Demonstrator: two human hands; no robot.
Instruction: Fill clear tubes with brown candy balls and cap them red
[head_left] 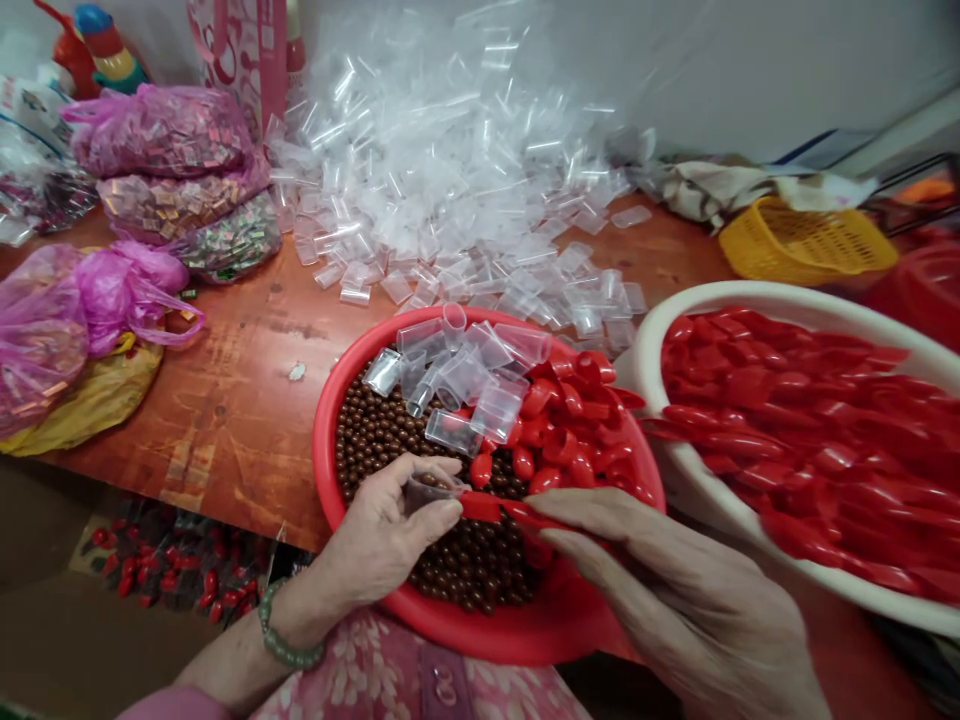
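Note:
Over a red basin (324, 450), my left hand (375, 545) is closed round a short clear plastic tube (433, 482) with a few brown balls visible inside. My right hand (675, 570) pinches a red plastic cap (480, 506) with a tapered end, which meets the tube's right end. Whether the cap sits inside the tube I cannot tell. Below both hands, small round brown balls (386, 430) fill much of the basin. Several clear tubes (480, 375) lie on them at the back, and a heap of red caps (574, 420) is at the right.
A large pile of clear tubes (450, 170) covers the back of the wooden table (232, 380). At right stand a white tub (649, 350) of red pieces and a yellow basket (802, 240). Pink bags (165, 135) of small packets are stacked left. Red-and-dark items (180, 560) lie below the table edge.

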